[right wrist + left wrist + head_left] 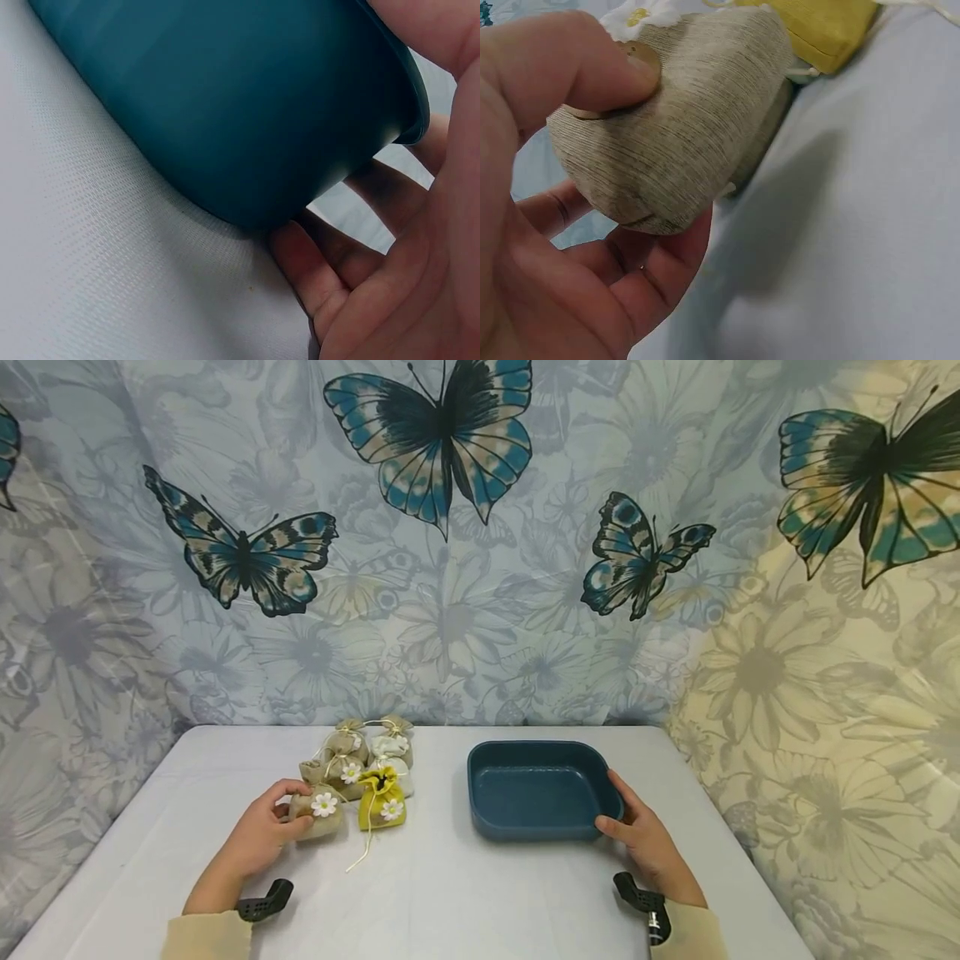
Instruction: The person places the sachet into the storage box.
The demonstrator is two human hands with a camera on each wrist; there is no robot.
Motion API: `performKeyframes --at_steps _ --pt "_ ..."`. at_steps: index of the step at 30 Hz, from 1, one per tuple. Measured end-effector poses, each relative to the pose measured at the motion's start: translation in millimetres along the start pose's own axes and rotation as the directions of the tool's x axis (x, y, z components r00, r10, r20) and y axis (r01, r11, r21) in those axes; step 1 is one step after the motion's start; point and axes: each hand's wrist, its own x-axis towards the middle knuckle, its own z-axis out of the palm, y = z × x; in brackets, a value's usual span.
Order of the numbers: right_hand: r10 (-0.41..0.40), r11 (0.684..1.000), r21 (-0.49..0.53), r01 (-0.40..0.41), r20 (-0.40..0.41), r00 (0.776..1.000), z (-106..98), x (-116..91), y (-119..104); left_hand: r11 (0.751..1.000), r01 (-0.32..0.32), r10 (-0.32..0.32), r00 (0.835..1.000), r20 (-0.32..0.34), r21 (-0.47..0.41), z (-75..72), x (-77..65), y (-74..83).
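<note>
My left hand [258,828] grips a beige drawstring pouch [322,823] with a white daisy on its front. In the left wrist view the thumb presses the top of this striped cloth pouch [697,112] while the other fingers curl beneath it. A yellow pouch [381,802] with a daisy and a long loose cord stands just right of it. At the right end of a blue-green rectangular dish [540,831], my right hand [645,835] holds the rim and wall. Fingers [307,274] of that hand curl against the dish's underside in the right wrist view.
Behind the held pouch cluster several more beige and white pouches [390,747], partly hiding one another. White cloth covers the table [442,893], and a butterfly-printed curtain [465,643] hangs close behind its back edge. Each wrist wears a black device [266,900].
</note>
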Motion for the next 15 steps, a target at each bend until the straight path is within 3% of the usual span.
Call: performKeyframes --at_steps 8,15 --pt "0.003 0.999 0.034 -0.003 -0.002 1.0 5.1 -2.4 0.6 0.989 -0.134 0.131 0.99 -0.057 -0.063 -10.9 -8.7 35.0" --pt "0.003 1.0 -0.004 -0.003 -0.025 1.0 3.6 -0.1 1.3 0.981 -0.193 0.193 0.981 -0.006 0.019 -12.9 12.7 72.1"
